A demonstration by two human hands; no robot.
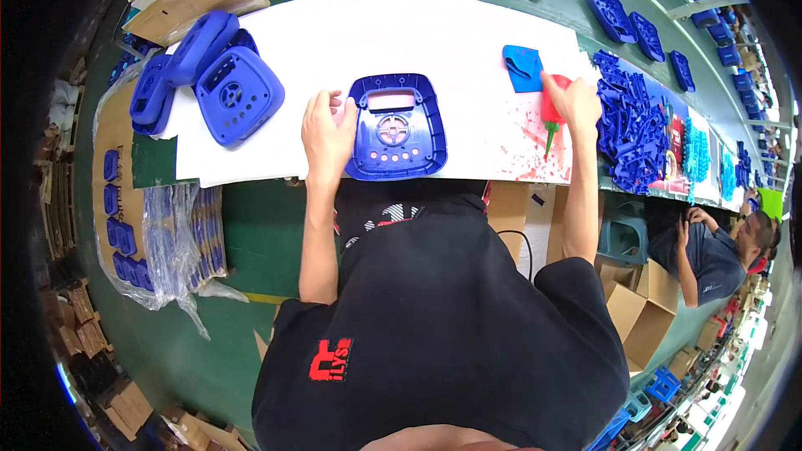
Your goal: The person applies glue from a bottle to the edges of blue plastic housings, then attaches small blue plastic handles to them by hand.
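Blue housing point(422, 127) lies flat on the white-covered bench point(334, 42), in front of the person, hollow side up: raised rim, rectangular window at the far end, round spoked grille at centre, row of small round holes near the close edge. Left hand point(327, 131) is loosely open at the housing's left rim, fingers part-curled, gripping nothing. Right hand point(576, 102) is closed round a red bottle point(557, 93), green nozzle point(551, 135) downward, beside a blue cloth point(524, 68). Writing: red emblem point(330, 359) with small lettering on the black shirt point(451, 317).
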